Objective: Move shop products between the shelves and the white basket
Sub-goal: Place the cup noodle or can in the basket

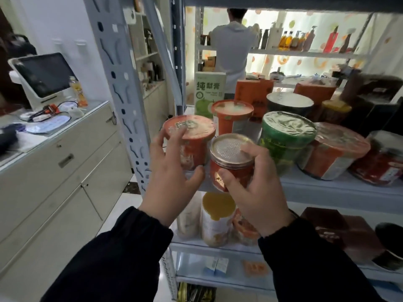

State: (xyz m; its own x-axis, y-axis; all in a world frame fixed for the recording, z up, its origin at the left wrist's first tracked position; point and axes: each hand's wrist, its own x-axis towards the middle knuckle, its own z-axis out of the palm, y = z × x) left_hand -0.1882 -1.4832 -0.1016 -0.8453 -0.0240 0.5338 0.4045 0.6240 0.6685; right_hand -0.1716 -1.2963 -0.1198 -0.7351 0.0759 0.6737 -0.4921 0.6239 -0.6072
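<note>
Left hand (172, 177) grasps the orange-lidded tub (192, 138), with fingers spread over its lid and thumb against its lower side. Right hand (257, 197) grasps the gold-lidded jar (231, 153), with fingertips on the lid rim and thumb on the red label. Tub and jar are side by side between the two hands, at the front edge of the shelf (327, 186). Whether the jar rests on the shelf cannot be determined. A green tub (287, 136) sits just beyond the right hand. A desk (54, 131) carrying a screen (43, 75) lies well left of the left hand.
</note>
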